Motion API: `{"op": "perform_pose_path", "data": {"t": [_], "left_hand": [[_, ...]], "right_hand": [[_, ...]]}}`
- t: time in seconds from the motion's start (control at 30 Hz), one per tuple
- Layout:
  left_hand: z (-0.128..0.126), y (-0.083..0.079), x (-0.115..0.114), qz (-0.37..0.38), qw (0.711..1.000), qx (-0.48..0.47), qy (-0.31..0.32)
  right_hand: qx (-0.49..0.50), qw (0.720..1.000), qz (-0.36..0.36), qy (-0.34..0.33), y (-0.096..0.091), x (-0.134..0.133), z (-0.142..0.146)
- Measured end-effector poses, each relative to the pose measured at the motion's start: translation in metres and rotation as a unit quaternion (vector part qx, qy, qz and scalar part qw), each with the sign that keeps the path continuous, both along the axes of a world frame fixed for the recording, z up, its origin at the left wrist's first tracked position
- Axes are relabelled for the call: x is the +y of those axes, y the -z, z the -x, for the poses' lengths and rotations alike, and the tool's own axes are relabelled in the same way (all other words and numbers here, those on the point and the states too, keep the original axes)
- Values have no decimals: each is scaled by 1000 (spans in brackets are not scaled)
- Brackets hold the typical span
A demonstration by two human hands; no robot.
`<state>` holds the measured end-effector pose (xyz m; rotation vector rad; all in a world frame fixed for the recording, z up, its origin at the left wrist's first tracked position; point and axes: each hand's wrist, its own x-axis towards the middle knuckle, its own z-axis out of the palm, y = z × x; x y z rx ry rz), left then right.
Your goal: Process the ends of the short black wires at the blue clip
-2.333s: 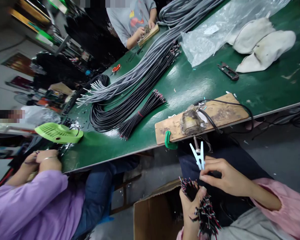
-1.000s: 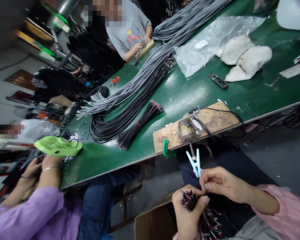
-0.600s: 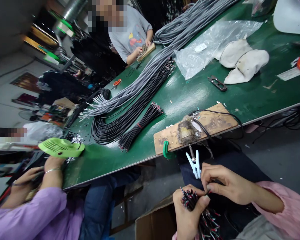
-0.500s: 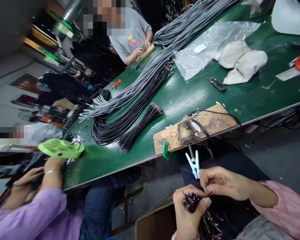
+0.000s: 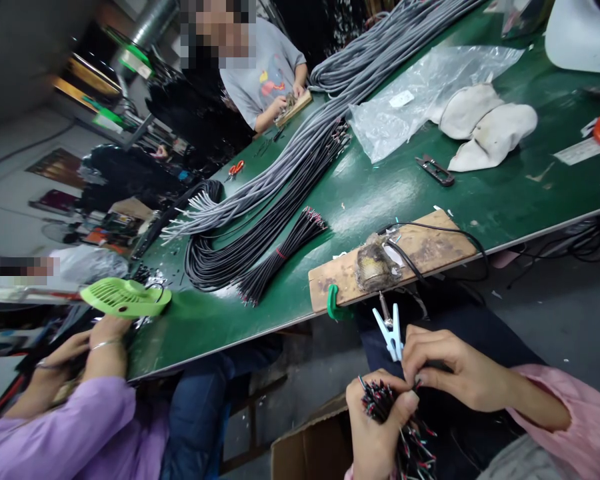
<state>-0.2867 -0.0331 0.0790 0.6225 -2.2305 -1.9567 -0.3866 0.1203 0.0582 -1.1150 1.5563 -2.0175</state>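
A bundle of thin black cables with stripped ends in red, white and green fills my left hand, whose fingers wrap round it. More cable ends hang below that hand. My right hand pinches a single dark cable end at the left thumb, its fingertips almost touching the left hand. Just above the hands, a light blue clothespin is clipped to a metal rod at the table edge. Behind it a wooden board carries a grimy yellowish block with a black cord.
On the green table lie a tied black cable bundle, long grey cables, thread snips, white gloves and a plastic bag. A green clamp grips the board. Co-workers sit left, near a green fan, and opposite. A cardboard box stands below.
The view has shifted slightly. My right hand has bent its fingers a little differently at the cable end, and the cable ends hanging below my left hand have swung left.
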Motion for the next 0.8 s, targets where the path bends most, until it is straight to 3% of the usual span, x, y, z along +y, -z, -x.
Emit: {"op": "perform_pose_path", "data": {"t": [0.17, 0.27, 0.33, 0.43, 0.6, 0.7, 0.8], "left_hand": [[4, -7, 0, 74, 995, 35, 49], [3, -10, -2, 102, 992, 47, 63], [4, -12, -3, 96, 991, 69, 59], [5, -15, -4, 80, 990, 110, 47], [13, -10, -3, 13, 987, 161, -10], [19, -4, -3, -25, 985, 167, -36], [23, 0, 0, -47, 988, 142, -38]], "right_hand": [[79, 993, -82, -27, -10, 7, 6], [90, 990, -82, -66, -11, 8, 19], [21, 996, -61, -68, -9, 3, 28], [-157, 987, -6, -45, -6, -12, 35], [-364, 915, 144, -100, -7, -42, 27], [-411, 884, 198, -98, -7, -50, 23], [-417, 875, 222, -107, -7, -52, 24]]}}
